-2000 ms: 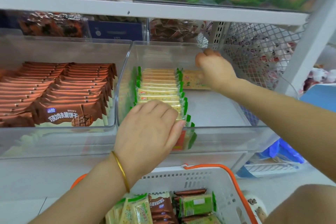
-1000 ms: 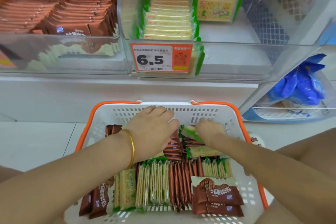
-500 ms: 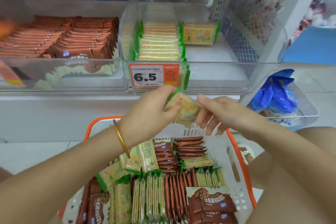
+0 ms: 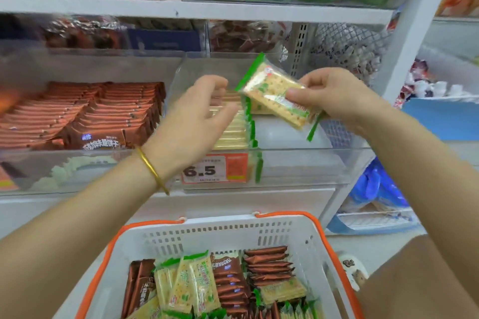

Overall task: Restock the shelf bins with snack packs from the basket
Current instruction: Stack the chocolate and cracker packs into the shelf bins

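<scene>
**Right now: one green-edged clear cracker pack (image 4: 274, 95) held up at the shelf**

And it's the right hand (image 4: 337, 95) that has it, thumb on top and fingers curled underneath, pinching the pack by its right end. The pack is tilted, left end high, in the air at the open top of the clear plastic shelf bin (image 4: 298, 165), on the bin's right side as seen from the head camera.

The left hand (image 4: 191, 124) is just beside the pack's left end. Its fingers are loosely curled with nothing in them, and I can't see it touching the wrapper. A gold bangle (image 4: 153, 171) sits on that wrist.

Behind the left hand, a row of matching cracker packs (image 4: 233, 134) stands on edge along the bin's left side. An orange-and-white price tag (image 4: 215, 169) reading 6.5 is on the front wall.

Next bin to the left holds brown wafer packs (image 4: 85, 116), stacked in overlapping rows.

Down below, the white plastic basket (image 4: 220, 233) with the orange rim sits in front of the shelf. Inside it are brown packs (image 4: 230, 282) and more green-edged packs (image 4: 197, 285), side by side.

Low on the right lies a crumpled blue plastic bag (image 4: 375, 186).
</scene>
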`<act>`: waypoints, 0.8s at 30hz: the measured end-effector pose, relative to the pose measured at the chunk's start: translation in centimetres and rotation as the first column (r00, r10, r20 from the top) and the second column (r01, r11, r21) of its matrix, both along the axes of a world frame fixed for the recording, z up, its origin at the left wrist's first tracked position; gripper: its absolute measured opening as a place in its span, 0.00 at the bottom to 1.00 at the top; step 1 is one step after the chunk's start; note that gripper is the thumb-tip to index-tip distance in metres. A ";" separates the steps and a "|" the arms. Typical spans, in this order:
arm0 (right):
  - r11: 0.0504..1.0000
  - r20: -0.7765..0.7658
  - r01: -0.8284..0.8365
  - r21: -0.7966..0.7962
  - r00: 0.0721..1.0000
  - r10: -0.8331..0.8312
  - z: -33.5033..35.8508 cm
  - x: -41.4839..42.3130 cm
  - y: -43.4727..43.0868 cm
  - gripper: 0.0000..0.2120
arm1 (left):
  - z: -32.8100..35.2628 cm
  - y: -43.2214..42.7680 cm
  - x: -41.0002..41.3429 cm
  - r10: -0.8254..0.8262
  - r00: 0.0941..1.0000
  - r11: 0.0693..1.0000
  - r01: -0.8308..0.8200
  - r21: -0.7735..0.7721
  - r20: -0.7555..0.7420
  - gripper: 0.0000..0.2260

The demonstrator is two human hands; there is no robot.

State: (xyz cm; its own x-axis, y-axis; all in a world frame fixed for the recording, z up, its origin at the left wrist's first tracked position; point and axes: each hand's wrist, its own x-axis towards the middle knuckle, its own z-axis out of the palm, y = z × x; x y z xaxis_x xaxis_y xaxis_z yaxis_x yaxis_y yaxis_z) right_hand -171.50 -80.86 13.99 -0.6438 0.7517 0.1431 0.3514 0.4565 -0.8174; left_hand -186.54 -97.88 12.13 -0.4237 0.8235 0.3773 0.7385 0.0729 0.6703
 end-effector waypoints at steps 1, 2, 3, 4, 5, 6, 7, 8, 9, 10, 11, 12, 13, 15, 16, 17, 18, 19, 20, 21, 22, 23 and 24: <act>0.988 0.083 0.076 0.136 0.993 -0.088 -0.3 -1.0 1.7 0.10 | -0.5 0.3 -0.7 -0.012 0.978 0.996 -0.006 -0.085 -0.208 0.19; 0.956 0.198 0.113 0.270 0.965 -0.171 -0.7 -2.0 3.3 0.12 | -1.2 0.6 -1.1 -0.066 0.935 0.982 -0.001 -0.189 -0.348 0.20; 0.928 0.315 0.112 0.355 0.920 -0.232 -1.4 -3.0 4.7 0.13 | -1.9 0.9 -1.5 -0.126 0.895 0.955 -0.007 -0.295 -0.429 0.22; 0.917 0.415 0.086 0.390 0.872 -0.259 -2.1 -4.1 5.9 0.14 | -2.5 1.2 -1.7 -0.171 0.866 0.928 -0.018 -0.371 -0.470 0.26; 0.915 0.496 0.051 0.400 0.828 -0.262 -2.8 -5.0 6.8 0.14 | -2.8 1.4 -1.7 -0.200 0.852 0.907 -0.026 -0.421 -0.484 0.29; 0.912 0.555 0.019 0.410 0.788 -0.266 -3.5 -6.0 7.6 0.15 | -3.0 1.6 -1.7 -0.212 0.858 0.888 -0.031 -0.459 -0.468 0.29; 0.905 0.594 -0.012 0.426 0.758 -0.270 -4.2 -6.8 8.3 0.16 | -3.0 1.8 -1.7 -0.223 0.870 0.874 -0.021 -0.485 -0.440 0.27; 0.895 0.614 -0.038 0.444 0.741 -0.273 -4.7 -7.5 8.8 0.16 | -3.0 1.8 -1.7 -0.231 0.881 0.863 -0.010 -0.506 -0.412 0.25; 0.882 0.619 -0.060 0.467 0.735 -0.278 -5.1 -8.1 9.2 0.16 | -3.0 1.9 -1.7 -0.238 0.884 0.857 -0.003 -0.515 -0.402 0.23; 0.863 0.619 -0.080 0.498 0.730 -0.289 -5.4 -8.7 9.6 0.16 | -2.9 1.8 -1.6 -0.245 0.881 0.855 -0.001 -0.519 -0.405 0.23; 0.840 0.617 -0.100 0.533 0.725 -0.305 -5.6 -9.1 10.1 0.17 | -3.0 1.8 -1.7 -0.246 0.878 0.853 -0.005 -0.522 -0.410 0.22; 0.813 0.611 -0.113 0.571 0.720 -0.328 -5.8 -9.3 10.4 0.18 | -3.1 1.8 -1.7 -0.246 0.878 0.852 -0.006 -0.524 -0.410 0.22; 0.787 0.600 -0.116 0.606 0.717 -0.356 -5.9 -9.5 10.8 0.20 | -3.1 1.8 -1.7 -0.246 0.881 0.852 -0.003 -0.524 -0.405 0.22; 0.761 0.576 -0.104 0.640 0.720 -0.386 -6.2 -9.8 11.3 0.26 | -3.2 1.8 -1.7 -0.244 0.881 0.856 0.000 -0.517 -0.405 0.22; 0.762 0.572 -0.102 0.639 0.726 -0.383 -6.3 -9.9 11.4 0.28 | -3.2 1.9 -1.8 -0.251 0.875 0.859 0.003 -0.512 -0.415 0.22; 0.767 0.573 -0.109 0.633 0.731 -0.370 -6.5 -10.1 11.5 0.30 | -3.3 1.9 -1.8 -0.264 0.861 0.860 0.005 -0.511 -0.435 0.21; 0.770 0.579 -0.119 0.627 0.733 -0.358 -6.6 -10.1 11.5 0.31 | -3.3 2.0 -1.9 -0.279 0.844 0.857 0.003 -0.516 -0.457 0.21; 0.766 0.579 -0.126 0.630 0.734 -0.356 -6.8 -10.2 11.5 0.30 | -3.4 1.9 -1.9 -0.287 0.835 0.855 0.003 -0.519 -0.469 0.21; 0.755 0.576 -0.131 0.642 0.733 -0.362 -6.8 -10.1 11.5 0.29 | -3.5 1.9 -1.9 -0.286 0.838 0.853 0.003 -0.521 -0.464 0.21; 0.740 0.569 -0.138 0.659 0.734 -0.370 -6.8 -10.0 11.5 0.28 | -3.4 1.8 -1.8 -0.280 0.850 0.852 0.006 -0.523 -0.446 0.21; 0.719 0.559 -0.142 0.680 0.735 -0.384 -6.8 -9.9 11.4 0.27 | -3.4 1.8 -1.8 -0.271 0.863 0.851 0.008 -0.525 -0.426 0.21; 0.695 0.547 -0.144 0.705 0.733 -0.404 -6.8 -9.8 11.3 0.27 | -3.3 1.8 -1.8 -0.261 0.874 0.851 0.008 -0.525 -0.410 0.21; 0.672 0.537 -0.142 0.727 0.727 -0.428 -6.7 -9.7 11.1 0.28 | -3.3 2.0 -1.9 -0.253 0.880 0.852 0.007 -0.523 -0.401 0.21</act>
State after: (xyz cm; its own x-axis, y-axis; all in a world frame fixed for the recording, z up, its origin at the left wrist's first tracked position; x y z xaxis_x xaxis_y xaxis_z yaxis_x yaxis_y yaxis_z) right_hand -181.18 -69.72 7.32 -0.6709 0.6939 0.2615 0.7397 0.6508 0.1712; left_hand -188.42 -95.90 8.78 -0.1884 0.9818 0.0226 0.9685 0.1819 0.1701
